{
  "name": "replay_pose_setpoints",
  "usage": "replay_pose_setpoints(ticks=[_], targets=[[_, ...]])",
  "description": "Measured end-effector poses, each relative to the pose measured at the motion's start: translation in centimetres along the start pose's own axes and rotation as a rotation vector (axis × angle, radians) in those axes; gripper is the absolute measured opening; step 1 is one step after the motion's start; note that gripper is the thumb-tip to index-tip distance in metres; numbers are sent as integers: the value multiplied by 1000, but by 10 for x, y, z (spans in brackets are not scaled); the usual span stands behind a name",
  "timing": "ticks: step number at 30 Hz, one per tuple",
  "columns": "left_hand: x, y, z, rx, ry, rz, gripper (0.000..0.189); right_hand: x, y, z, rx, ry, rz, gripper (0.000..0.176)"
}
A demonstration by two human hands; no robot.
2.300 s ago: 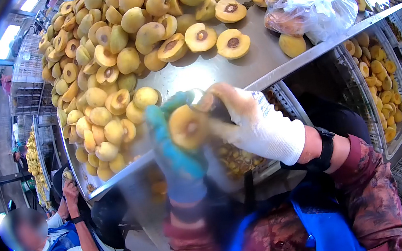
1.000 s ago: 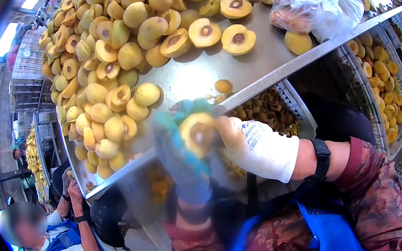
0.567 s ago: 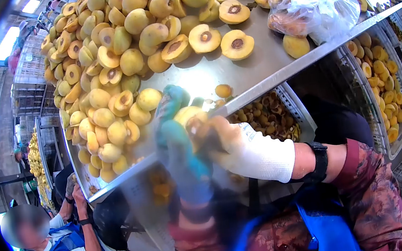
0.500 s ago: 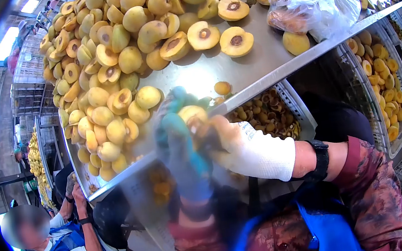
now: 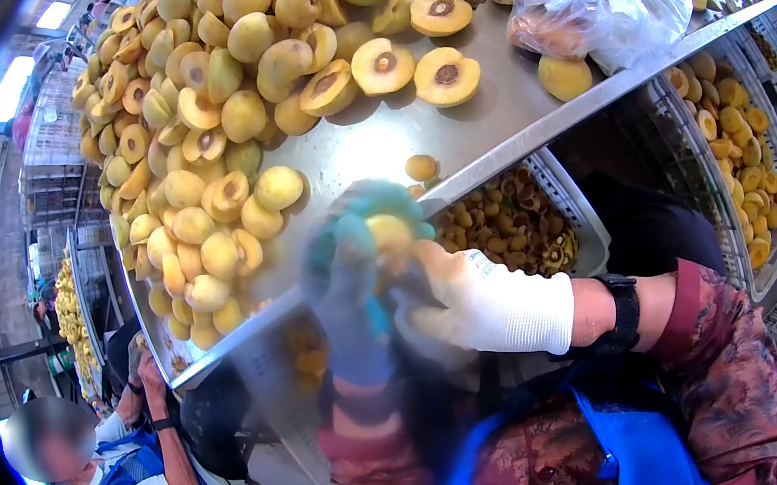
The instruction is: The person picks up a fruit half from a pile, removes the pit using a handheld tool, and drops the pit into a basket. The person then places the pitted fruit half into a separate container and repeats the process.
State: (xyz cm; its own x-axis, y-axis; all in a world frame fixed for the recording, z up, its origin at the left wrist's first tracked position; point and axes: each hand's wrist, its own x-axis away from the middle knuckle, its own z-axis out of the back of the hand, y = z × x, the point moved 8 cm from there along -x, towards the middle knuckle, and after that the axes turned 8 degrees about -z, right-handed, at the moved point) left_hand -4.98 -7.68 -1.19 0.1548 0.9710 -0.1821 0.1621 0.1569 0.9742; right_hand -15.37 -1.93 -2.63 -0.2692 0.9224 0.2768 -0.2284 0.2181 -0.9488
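Note:
My left hand, in a teal and grey glove, is closed around a yellow peach half just over the table's front edge. Motion smears both hand and fruit. My right hand, in a stained white knit glove, presses against the near side of that peach. Its fingers are curled, and whatever they grip is blurred and partly hidden. A small peach piece lies on the metal table just beyond. Peach halves, some with pits showing, are heaped behind and to the left.
Below the table edge stands a crate with pits and scraps. Farther right, another crate holds peach halves. A clear plastic bag rests on the table. A co-worker sits at the left, hands near the table corner.
Both hands stay together at the table edge, the left one still around the peach half. My right hand has shifted slightly downward, and the view has moved a little.

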Motion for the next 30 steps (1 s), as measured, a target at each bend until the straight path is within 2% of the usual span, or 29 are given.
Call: replay_pose_setpoints(ticks=[2, 3, 6, 9, 12, 15, 18, 21, 27, 30], targets=[[-2, 1, -11, 33, -127, 115, 48, 2, 7, -4, 19, -54, -77, 48], [-5, 2, -13, 49, -169, 73, 43, 3, 10, -5, 30, -80, -116, 49], [-3, 1, -19, -10, -214, 218, 38, 5, 8, -7, -15, -112, -90, 49], [-4, -2, -19, 5, -266, 310, 37, 13, 12, -12, -187, -292, -386, 44], [-3, -2, -20, -40, -355, 322, 37, 21, 9, -24, -564, -461, -398, 33], [0, -4, -22, 67, -377, 362, 37, 29, 8, -36, -861, -690, -466, 25], [3, -4, -24, 190, -355, 387, 25, 31, 6, -35, -805, -698, -524, 21], [2, -2, -24, 66, -401, 344, 25, 24, 7, -23, -522, -492, -453, 19], [6, -3, -22, 79, -393, 297, 24, 35, 1, -29, -715, -638, -555, 16], [7, 4, -26, 153, -297, 185, 46, 39, -3, -33, -857, -735, -528, 13]])
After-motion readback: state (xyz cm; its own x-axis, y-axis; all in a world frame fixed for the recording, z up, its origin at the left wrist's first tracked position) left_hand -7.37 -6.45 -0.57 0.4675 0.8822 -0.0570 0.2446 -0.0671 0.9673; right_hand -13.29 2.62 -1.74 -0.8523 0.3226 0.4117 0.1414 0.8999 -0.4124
